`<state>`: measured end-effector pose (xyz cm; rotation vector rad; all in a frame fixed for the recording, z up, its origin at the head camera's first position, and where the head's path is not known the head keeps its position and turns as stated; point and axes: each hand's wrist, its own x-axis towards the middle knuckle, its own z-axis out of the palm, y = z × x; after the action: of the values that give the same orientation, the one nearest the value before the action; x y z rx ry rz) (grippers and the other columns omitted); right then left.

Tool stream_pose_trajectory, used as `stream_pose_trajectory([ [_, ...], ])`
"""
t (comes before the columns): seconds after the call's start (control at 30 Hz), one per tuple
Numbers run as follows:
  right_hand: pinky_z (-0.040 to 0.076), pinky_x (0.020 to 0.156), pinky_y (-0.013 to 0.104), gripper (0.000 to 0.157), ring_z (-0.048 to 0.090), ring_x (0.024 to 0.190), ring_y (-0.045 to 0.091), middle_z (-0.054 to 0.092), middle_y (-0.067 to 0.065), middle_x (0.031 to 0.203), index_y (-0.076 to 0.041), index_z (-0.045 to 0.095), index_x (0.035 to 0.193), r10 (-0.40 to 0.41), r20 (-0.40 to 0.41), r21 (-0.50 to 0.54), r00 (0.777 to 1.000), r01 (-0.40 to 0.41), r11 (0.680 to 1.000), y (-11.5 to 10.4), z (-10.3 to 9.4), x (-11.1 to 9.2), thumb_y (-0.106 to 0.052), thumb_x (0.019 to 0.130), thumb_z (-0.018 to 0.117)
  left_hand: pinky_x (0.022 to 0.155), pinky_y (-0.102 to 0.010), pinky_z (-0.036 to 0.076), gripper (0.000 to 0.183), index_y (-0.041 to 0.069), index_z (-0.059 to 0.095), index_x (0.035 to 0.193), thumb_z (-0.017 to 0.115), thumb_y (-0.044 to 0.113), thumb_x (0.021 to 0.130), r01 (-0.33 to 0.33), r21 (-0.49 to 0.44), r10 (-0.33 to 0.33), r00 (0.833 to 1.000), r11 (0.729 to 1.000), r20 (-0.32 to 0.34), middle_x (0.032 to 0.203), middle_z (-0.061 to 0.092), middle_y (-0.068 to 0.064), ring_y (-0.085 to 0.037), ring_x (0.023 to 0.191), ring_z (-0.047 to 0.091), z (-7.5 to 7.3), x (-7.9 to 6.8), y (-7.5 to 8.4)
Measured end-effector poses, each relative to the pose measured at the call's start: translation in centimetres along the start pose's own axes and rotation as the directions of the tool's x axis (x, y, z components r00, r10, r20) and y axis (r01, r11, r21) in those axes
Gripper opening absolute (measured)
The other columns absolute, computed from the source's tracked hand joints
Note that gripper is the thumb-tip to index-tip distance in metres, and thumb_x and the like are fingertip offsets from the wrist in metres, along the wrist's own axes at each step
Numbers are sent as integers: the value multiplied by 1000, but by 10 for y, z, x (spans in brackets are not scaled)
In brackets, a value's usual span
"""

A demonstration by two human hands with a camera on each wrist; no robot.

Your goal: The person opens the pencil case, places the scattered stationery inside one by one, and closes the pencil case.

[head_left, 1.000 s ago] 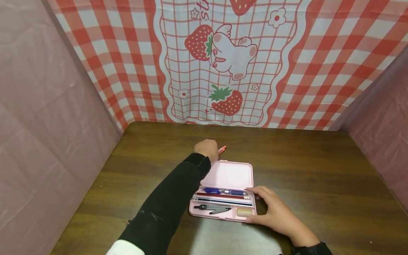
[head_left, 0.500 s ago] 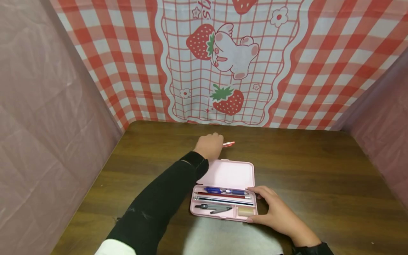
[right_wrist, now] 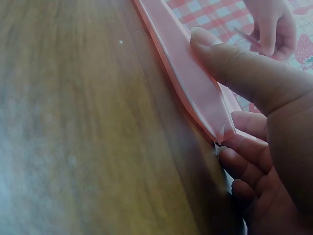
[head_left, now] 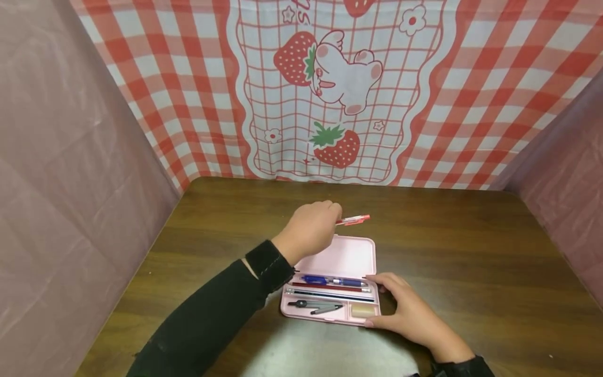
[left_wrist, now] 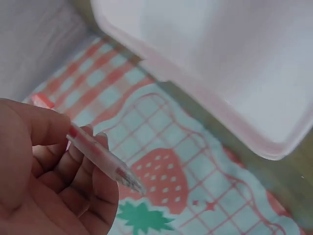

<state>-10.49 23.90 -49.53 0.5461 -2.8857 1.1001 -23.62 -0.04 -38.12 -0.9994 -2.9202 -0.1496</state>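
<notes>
My left hand (head_left: pixel 311 228) is raised over the lid of an open pink pencil case (head_left: pixel 348 254). Between its thumb and curled fingers it pinches a red pen (head_left: pixel 354 220); in the left wrist view the clear barrel and pointed tip of the pen (left_wrist: pixel 102 156) stick out. With thumb and fingers, my right hand (head_left: pixel 407 314) grips the right end of the case, thumb at the near edge. Inside the case lie a blue pen (head_left: pixel 313 280), a dark red pencil (head_left: pixel 325 287), a dark striped pencil (head_left: pixel 330 296), a grey compass (head_left: pixel 315 306) and a beige eraser (head_left: pixel 363 311).
The case rests on a brown wooden table (head_left: pixel 471 262). A red-and-white checked cloth (head_left: pixel 339 94) with strawberries hangs behind it. Pink cloth walls (head_left: pixel 70 183) close off both sides.
My left hand has drawn the red pen up off the far table, moving right and back toward the case; the pen now points right. My right hand stays at the case.
</notes>
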Motion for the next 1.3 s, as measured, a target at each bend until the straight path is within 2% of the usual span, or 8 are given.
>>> stream_pose_trajectory([
  [0.1, 46, 93, 41, 83, 51, 105, 11, 58, -11, 122, -23, 62, 137, 1, 2, -1, 1000, -1, 1000, 1, 0, 0, -64, 70, 87, 80, -30, 53, 14, 15, 66, 113, 65, 19, 100, -21, -30, 20, 999, 999, -43, 101, 65, 4, -13, 91, 62, -7, -9, 2],
  [0.23, 46, 92, 38, 82, 51, 105, 10, 58, -12, 120, -24, 61, 137, -11, -1, 2, 1000, 11, 1000, 2, 0, 0, -63, 70, 87, 78, -29, 52, 13, 15, 67, 113, 63, 18, 101, -41, -147, 27, 995, 988, -97, 99, 63, 5, -11, 88, 60, -13, -21, 5],
  [0.37, 47, 91, 37, 82, 52, 105, 11, 58, -12, 121, -23, 61, 138, -24, -5, 10, 1000, 24, 1000, 2, 1, 0, -62, 70, 87, 79, -29, 52, 12, 14, 67, 112, 64, 17, 101, -61, -224, 36, 993, 973, -115, 99, 63, 5, -10, 87, 60, -16, -32, 11],
  [0.57, 47, 92, 38, 83, 52, 105, 11, 58, -12, 122, -22, 62, 137, -11, -1, 8, 1000, 11, 1000, 2, 1, 0, -63, 70, 87, 87, -30, 54, 14, 15, 68, 113, 64, 22, 101, -110, -131, 101, 992, 985, -71, 103, 66, 4, -12, 95, 63, -10, -43, 18],
  [0.73, 47, 93, 39, 83, 52, 106, 10, 58, -12, 123, -22, 62, 138, -11, -2, 4, 1000, 11, 1000, 2, 1, 0, -62, 70, 88, 93, -32, 52, 18, 16, 68, 117, 65, 24, 101, -122, -54, 120, 992, 991, -41, 107, 67, 3, -13, 101, 64, -6, -47, 19],
  [0.93, 47, 93, 37, 82, 53, 106, 11, 59, -11, 123, -19, 62, 137, -30, -16, 15, 999, 31, 999, 1, 0, 0, -58, 70, 90, 90, -34, 53, 17, 16, 67, 116, 64, 24, 101, -155, 14, 155, 987, 988, 34, 106, 67, 2, -15, 100, 65, 3, -50, 25],
  [1.13, 47, 93, 37, 82, 54, 106, 11, 59, -10, 123, -17, 62, 136, -43, -25, 19, 999, 43, 999, 1, 0, 0, -57, 70, 91, 85, -33, 53, 20, 15, 67, 117, 65, 23, 99, -214, 99, 199, 970, 972, 142, 104, 67, 2, -15, 96, 64, 21, -56, 31],
  [1.3, 47, 93, 38, 82, 54, 107, 11, 59, -10, 124, -18, 62, 135, -37, -28, 17, 999, 38, 999, 2, 0, -1, -57, 69, 91, 81, -32, 52, 19, 17, 67, 116, 65, 25, 100, -250, 140, 226, 960, 958, 162, 103, 66, 3, -14, 94, 64, 34, -61, 32],
])
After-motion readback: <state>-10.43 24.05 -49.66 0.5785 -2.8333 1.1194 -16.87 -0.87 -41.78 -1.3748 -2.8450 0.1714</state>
